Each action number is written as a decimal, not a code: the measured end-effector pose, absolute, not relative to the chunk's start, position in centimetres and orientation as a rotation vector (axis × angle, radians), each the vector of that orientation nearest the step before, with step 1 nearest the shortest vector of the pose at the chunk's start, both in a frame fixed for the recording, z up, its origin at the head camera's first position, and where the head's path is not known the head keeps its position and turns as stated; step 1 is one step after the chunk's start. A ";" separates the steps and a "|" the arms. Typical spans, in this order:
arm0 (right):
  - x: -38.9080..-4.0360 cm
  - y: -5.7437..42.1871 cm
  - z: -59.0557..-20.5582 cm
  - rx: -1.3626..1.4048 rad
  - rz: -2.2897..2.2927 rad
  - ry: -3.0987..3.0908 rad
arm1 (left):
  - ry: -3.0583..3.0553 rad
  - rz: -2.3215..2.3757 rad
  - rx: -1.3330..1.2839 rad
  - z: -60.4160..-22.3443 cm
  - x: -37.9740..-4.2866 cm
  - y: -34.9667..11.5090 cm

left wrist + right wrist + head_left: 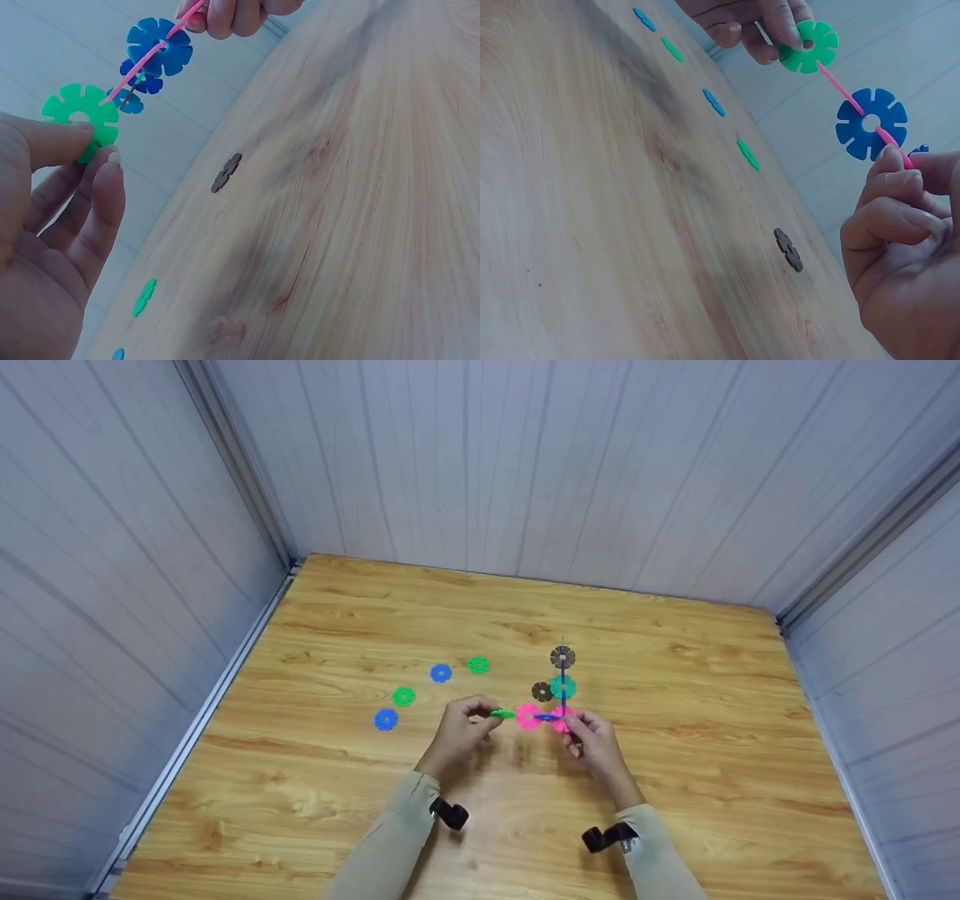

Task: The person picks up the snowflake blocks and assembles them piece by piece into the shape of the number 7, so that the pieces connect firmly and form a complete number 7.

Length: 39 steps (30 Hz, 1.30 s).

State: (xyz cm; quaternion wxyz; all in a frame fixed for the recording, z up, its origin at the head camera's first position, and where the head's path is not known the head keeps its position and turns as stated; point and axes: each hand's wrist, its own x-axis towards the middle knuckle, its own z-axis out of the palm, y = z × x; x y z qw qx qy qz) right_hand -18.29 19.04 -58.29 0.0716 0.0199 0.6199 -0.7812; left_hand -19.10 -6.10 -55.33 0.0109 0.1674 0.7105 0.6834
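My left hand (pixel 459 731) pinches a green notched disc (pixel 66 105) between thumb and fingers. This disc is slotted to the edge of a pink disc (pixel 526 720), which joins a blue disc (pixel 853 131) set crosswise. A second pink disc (pixel 558 723) follows, and my right hand (pixel 598 741) pinches it. From there the linked chain runs away from me through more blue discs, a teal disc (pixel 571 684) and a dark grey disc (pixel 555 658). Both hands hold the assembly raised above the wooden table.
On the table (pixel 675 735) lie a loose brown disc (pixel 781 241), two green discs (pixel 472 666) (pixel 398 699) and two blue discs (pixel 434 674) (pixel 380 722). Pale panel walls (pixel 450 472) stand at the back and both sides.
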 end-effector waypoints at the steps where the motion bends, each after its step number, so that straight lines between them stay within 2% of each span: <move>1: -18.3 19.1 -58.3 0.051 -2.344 1.865 | 2.218 2.131 0.527 -55.3 -19.1 -6.1; 39: -18.8 19.5 -57.2 0.109 -2.276 1.806 | 2.208 2.135 0.897 -55.0 -19.7 -5.0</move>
